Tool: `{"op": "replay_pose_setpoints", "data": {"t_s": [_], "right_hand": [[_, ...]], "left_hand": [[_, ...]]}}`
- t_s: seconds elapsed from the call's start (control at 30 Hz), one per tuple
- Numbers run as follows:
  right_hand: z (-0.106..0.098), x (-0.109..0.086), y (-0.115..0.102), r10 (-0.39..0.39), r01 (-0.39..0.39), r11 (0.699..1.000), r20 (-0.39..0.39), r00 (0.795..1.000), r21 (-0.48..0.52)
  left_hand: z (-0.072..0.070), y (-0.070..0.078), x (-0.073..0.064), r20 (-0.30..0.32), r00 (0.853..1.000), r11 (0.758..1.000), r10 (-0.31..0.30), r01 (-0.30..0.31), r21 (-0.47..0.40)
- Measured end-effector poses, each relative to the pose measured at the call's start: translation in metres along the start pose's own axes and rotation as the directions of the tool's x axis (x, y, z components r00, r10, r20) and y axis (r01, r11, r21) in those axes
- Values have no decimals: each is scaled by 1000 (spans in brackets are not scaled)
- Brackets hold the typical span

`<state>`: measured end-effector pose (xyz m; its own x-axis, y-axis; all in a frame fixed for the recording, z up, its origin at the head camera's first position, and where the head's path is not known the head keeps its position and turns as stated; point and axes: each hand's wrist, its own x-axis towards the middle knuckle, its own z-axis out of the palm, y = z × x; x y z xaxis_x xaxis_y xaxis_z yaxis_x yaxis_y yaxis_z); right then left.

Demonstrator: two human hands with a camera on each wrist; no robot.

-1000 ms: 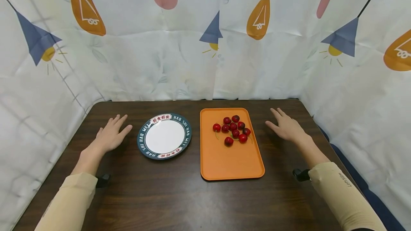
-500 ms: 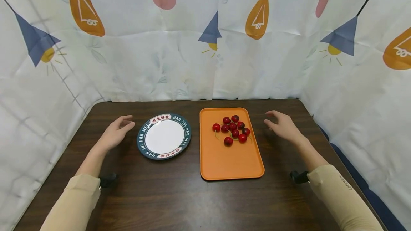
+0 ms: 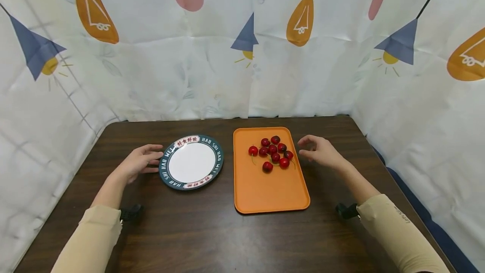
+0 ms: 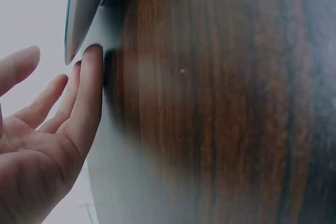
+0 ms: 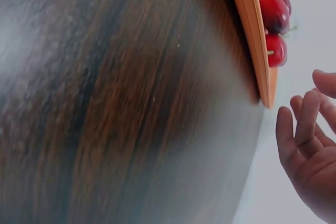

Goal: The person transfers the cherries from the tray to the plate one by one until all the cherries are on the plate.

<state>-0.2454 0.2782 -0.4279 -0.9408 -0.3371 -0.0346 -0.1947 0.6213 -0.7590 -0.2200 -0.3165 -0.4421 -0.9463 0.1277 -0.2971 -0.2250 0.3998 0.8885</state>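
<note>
Left hand (image 3: 137,161) is held relaxed, half-spread, empty, beside blue-rimmed round white plate (image 3: 191,163) | right hand (image 3: 321,151) likewise, near rectangular orange tray (image 3: 270,195) | dark-red cherries (image 3: 275,157) on it are presumably contained by raised rim (image 5: 248,30)

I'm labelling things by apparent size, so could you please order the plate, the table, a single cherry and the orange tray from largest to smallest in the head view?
1. Table
2. Orange tray
3. Plate
4. Single cherry; all look too alike to rank against each other.
</note>
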Motion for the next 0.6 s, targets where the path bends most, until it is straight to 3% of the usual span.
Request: {"op": "replay_pose_setpoints", "data": {"t_s": [0.17,0.6], "right_hand": [[9,6,-2,0,-1,1000,31,1000,2],[23,14,-8,-2,8,998,106,994,-59]], "left_hand": [[1,-2,2,53,998,999,-31,32,-20],[0,3,5,95,988,991,-119,124,-46]]}}
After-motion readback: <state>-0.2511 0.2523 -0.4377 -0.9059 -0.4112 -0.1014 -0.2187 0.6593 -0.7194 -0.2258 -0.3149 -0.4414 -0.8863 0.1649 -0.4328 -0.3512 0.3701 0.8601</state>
